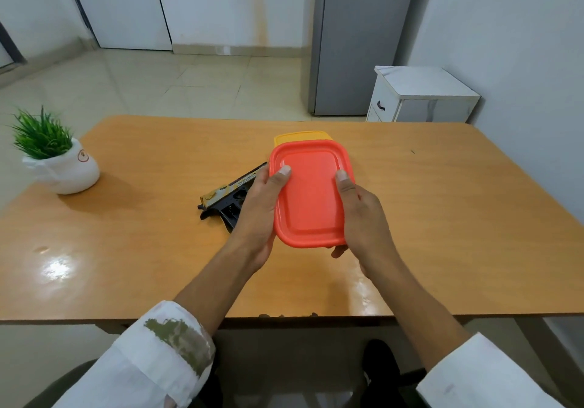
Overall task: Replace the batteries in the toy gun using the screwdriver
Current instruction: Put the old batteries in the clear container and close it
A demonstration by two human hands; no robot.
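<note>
An orange-red lidded box [311, 192] is held above the wooden table [442, 218] between both hands. My left hand [259, 214] grips its left side with the thumb on the lid. My right hand [363, 218] grips its right side, thumb on top and fingers underneath. A black and yellow toy gun [229, 194] lies on the table just left of the box, partly hidden behind my left hand. No screwdriver or batteries are in sight.
A yellow lidded box [301, 137] sits on the table just behind the orange-red one. A small potted plant [60, 161] in a white pot stands at the table's far left. Beyond the table are a white side cabinet [420, 94] and a grey fridge [357, 37].
</note>
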